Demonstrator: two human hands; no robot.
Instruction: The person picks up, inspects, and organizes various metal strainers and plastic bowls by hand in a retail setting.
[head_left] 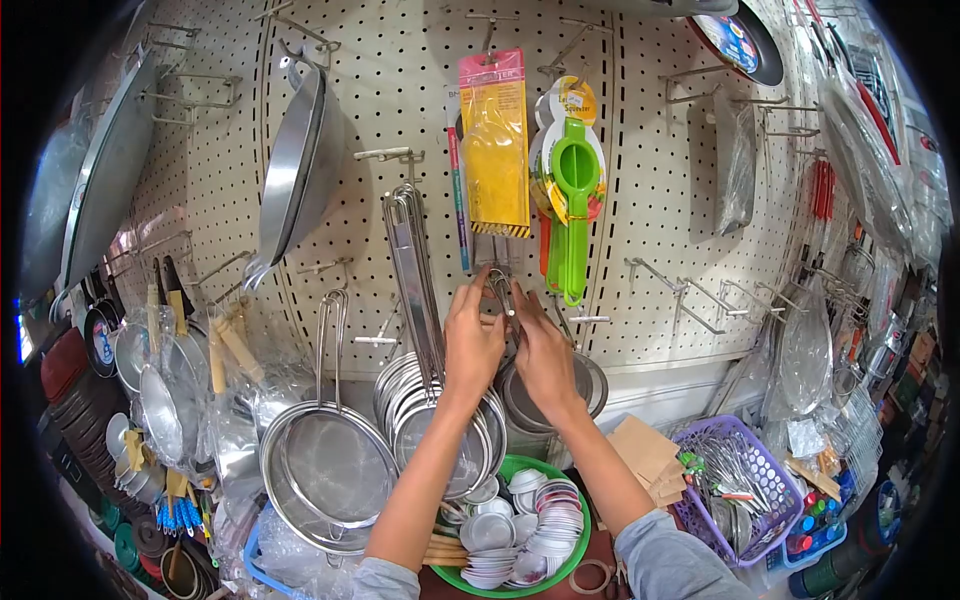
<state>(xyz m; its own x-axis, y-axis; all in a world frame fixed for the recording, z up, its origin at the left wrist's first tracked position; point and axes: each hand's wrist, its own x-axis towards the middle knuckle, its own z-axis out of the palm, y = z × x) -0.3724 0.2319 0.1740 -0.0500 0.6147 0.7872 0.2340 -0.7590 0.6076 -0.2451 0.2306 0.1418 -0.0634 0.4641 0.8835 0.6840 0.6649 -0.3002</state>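
Both my hands are raised to a hook on the pegboard, on either side of the looped end of a strainer handle [502,287]. My left hand [474,340] is closed at the loop's left side, its fingertips near the hook. My right hand [546,362] closes on the handle from the right, its fingers partly hiding it. Below and behind the right wrist hang dark round mesh strainers [590,385]. Just left of my left hand, a stack of metal strainers [412,290] hangs by long flat handles, its mesh bowls partly behind my forearm.
Above hang a yellow packaged item [497,150] and a green lemon squeezer [573,200]. Large strainers [330,465] and a metal pan [295,165] hang left. Below are a green basin [575,555] of small white dishes and a purple basket [770,470] of utensils. Bare hooks [680,288] project right.
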